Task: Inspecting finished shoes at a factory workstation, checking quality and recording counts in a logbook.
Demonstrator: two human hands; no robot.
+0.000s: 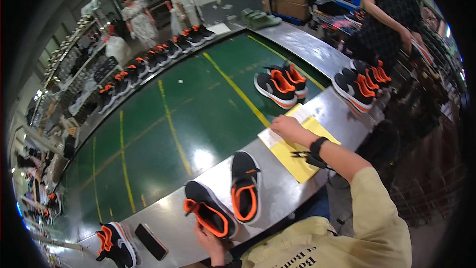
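The left hand (207,238) grips the heel of a black-and-orange shoe (208,213) at the near edge of the steel desk (287,188); the right hand (286,126) rests flat and released on a paper sheet (277,134), seemingly checking paperwork mid-inspection; steadying the shoe comes next

Near me I counted seven black-and-orange shoes (245,186), two paper sheets (297,159), and one phone (151,241).

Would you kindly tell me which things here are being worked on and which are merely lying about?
In hand: left hand on near shoe; its mate; right hand on papers.
Lying about: phone, shoe pair on belt, far shoe row.
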